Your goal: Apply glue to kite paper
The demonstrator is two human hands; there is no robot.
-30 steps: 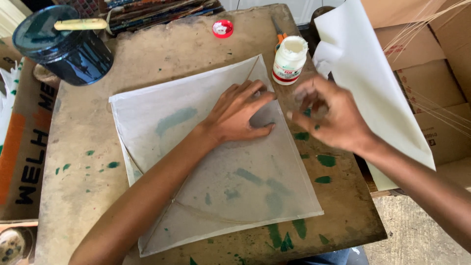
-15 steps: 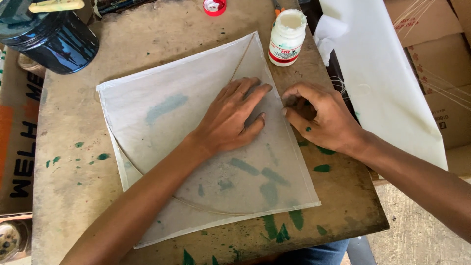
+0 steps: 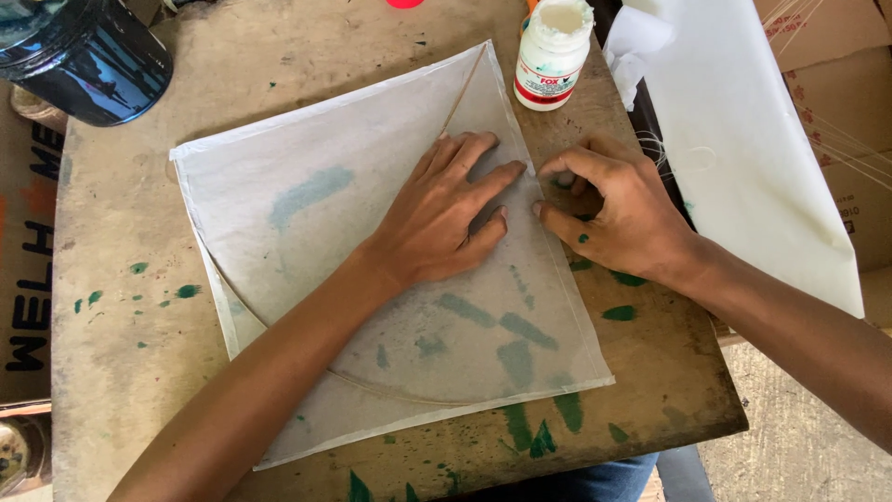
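- Kite sheet point(image 3: 372, 270), a thin translucent white square of paper, lies flat across the middle of the wooden tabletop point(image 3: 121, 372); I see a slim stick running under it from its top corner and a curved stick bowing across its lower half.
- Green paint smears on the tabletop show through the paper and around its lower edge.
- Beyond the right edge of the tabletop I see a large white sheet point(image 3: 743, 158) draped downward, well apart from the kite sheet.
- At the top left corner stands a dark blue pot point(image 3: 88, 60), clear of the paper.
- My left hand point(image 3: 441, 218) lies palm down on the kite sheet, fingers spread and flat, pressing the paper near its right edge; its grip is apart, clasping nothing.
- My right hand point(image 3: 618, 209) rests just beside it at the sheet's right border, fingers curled with thumb and forefinger pinched together at the folded edge; I cannot tell whether they actually clamp the paper.
- A small white glue bottle point(image 3: 553, 56) with a red label stands open-topped just above the right hand, near the sheet's top corner.
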